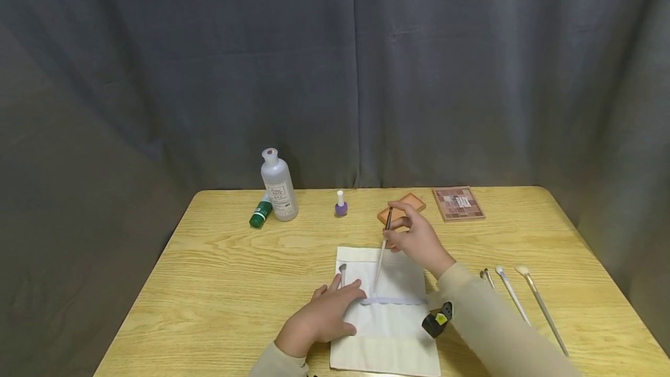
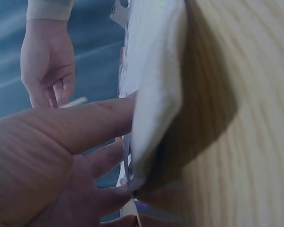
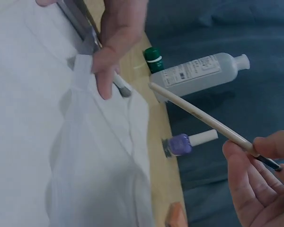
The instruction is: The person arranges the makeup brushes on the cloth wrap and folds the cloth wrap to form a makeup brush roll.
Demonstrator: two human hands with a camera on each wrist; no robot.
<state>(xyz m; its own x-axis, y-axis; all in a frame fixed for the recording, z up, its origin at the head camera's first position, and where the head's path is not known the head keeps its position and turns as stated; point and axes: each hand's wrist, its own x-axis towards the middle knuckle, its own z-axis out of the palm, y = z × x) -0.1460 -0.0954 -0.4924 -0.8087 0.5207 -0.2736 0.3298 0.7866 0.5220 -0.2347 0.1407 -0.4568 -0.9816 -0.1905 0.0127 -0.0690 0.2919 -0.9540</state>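
My right hand [image 1: 416, 237] pinches a slim makeup brush [image 3: 203, 116] near its dark end, fingertips and thumb around it. The pale handle points down over a white cloth brush roll [image 1: 384, 342], its tip by the pocket band [image 1: 395, 301]. On the roll's left side rests my left hand [image 1: 327, 313], fingers extended and fingertips at the end of the band. Beside those fingers, a second makeup brush [image 1: 342, 269] lies in the roll, its grey head showing past the band. In the left wrist view, the left thumb [image 2: 94, 123] lies against the cloth edge [image 2: 158, 90].
Several more makeup brushes [image 1: 541, 301] lie to the right, partly behind the right sleeve. Toward the back stand a clear bottle [image 1: 280, 191] and purple nail polish [image 1: 341, 209], with a green tube [image 1: 260, 214], an orange case [image 1: 413, 201] and a checkered palette [image 1: 459, 203] lying there.
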